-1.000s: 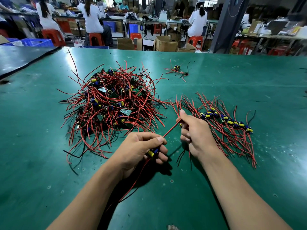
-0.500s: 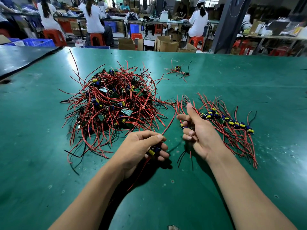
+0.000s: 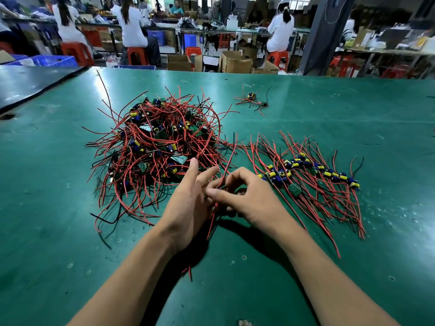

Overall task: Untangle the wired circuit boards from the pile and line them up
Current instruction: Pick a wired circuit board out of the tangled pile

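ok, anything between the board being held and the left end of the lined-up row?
Nothing visible in the way. The right hand pinches the wired board, which is mostly hidden, and the row starts just beyond that hand's knuckles. Only the row's own red wire tails cross the mat there.

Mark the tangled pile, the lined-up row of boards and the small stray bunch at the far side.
tangled pile [image 3: 160, 147], head view, middle of the heap.
lined-up row [image 3: 302, 162], head view, its yellow and blue components.
stray bunch [image 3: 251, 95], head view, its small board.
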The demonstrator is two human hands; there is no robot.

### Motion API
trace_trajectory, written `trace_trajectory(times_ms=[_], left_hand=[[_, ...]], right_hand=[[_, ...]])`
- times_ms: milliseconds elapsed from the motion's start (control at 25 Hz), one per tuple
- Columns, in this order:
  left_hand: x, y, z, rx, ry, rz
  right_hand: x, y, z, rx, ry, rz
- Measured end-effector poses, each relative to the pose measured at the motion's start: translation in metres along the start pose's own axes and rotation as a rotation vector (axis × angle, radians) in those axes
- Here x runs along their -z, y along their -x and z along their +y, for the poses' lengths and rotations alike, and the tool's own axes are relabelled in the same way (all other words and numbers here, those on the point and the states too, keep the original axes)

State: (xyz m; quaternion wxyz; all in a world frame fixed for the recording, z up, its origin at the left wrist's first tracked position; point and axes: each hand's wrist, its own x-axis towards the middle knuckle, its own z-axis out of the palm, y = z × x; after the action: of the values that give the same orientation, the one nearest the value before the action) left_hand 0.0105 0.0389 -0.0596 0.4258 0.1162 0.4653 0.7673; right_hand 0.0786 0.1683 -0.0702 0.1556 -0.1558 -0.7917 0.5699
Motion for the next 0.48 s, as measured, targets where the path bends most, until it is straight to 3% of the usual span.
trace_trajectory(times_ms=[160,360,480], left_hand=[[0.0,-0.001,-0.001,-0.02,0.027,-0.046],[0.007,-0.001,-0.005,-0.243,-0.327,0.28],[0.009,0.002,-0.005,-0.384,-0.549,0.402]], right_hand=[[-0.007,0.0,0.001,0.08,0.037,0.115],[0.03,-0.015,0.008,0.112,0.213,0.504],[0.043,-0.017,0.017,0.084,0.469,0.573]])
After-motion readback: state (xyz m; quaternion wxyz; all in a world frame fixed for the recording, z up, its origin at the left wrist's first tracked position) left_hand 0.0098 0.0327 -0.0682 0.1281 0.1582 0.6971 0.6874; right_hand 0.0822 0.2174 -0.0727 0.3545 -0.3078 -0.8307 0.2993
